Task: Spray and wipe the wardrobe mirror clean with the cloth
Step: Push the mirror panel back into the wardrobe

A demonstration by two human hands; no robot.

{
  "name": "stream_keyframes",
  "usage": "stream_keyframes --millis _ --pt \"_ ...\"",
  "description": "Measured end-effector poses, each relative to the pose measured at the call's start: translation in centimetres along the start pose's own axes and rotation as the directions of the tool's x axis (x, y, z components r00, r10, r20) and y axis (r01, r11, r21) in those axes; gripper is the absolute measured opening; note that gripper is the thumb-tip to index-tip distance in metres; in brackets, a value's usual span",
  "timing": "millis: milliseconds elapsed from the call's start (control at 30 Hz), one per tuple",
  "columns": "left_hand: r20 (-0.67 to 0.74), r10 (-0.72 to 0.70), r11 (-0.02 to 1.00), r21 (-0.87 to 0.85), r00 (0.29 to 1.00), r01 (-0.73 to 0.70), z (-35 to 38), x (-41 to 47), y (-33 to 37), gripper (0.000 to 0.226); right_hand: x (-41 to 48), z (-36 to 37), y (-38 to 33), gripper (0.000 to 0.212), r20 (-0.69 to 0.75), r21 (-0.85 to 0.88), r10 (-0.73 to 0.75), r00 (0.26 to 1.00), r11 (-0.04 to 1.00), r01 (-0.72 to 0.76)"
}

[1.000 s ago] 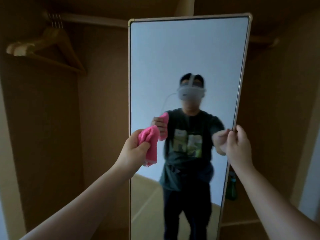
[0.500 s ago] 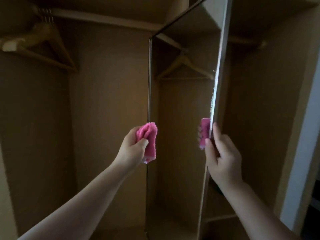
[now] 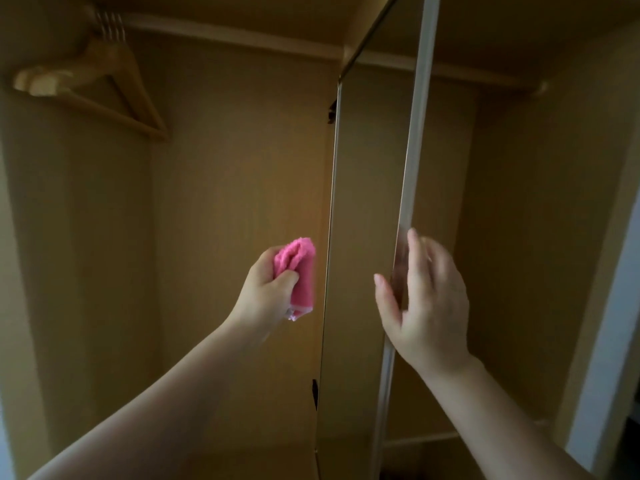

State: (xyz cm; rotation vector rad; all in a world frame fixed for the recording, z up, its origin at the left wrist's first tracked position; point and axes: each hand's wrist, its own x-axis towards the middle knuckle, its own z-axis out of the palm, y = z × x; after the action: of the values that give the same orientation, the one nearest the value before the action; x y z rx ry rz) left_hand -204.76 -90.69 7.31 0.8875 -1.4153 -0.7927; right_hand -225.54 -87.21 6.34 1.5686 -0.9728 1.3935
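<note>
The mirror [image 3: 363,202] stands edge-on at centre (inside the wardrobe [image 3: 225,168]); the cloth [image 3: 301,268] just left of it, hangers [image 3: 86,74] upper left.

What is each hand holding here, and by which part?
The left hand grips the pink cloth, bunched, around its middle. The right hand holds the mirror by its free side edge, thumb on one side, fingers on the other.
</note>
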Motion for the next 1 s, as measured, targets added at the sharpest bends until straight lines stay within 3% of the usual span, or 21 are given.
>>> stream_keyframes --millis 200,400,1000 --pt "-0.008 0.011 1.0 -0.013 1.0 -0.011 -0.2 0.3 -0.2 0.03 2.1 1.4 -1.0 0.075 0.187 -0.083 -0.019 0.982 0.996 0.035" --pt "-0.037 0.005 1.0 0.018 0.999 -0.005 -0.9 0.8 -0.4 0.032 2.0 3.5 -0.3 0.077 0.162 -0.086 -0.026 0.986 0.995 0.041" --pt "-0.141 -0.004 0.995 0.103 0.99 0.019 -5.3 2.3 -3.7 0.025 2.7 13.3 2.2 0.079 0.278 -0.205 0.021 0.96 0.978 0.038"
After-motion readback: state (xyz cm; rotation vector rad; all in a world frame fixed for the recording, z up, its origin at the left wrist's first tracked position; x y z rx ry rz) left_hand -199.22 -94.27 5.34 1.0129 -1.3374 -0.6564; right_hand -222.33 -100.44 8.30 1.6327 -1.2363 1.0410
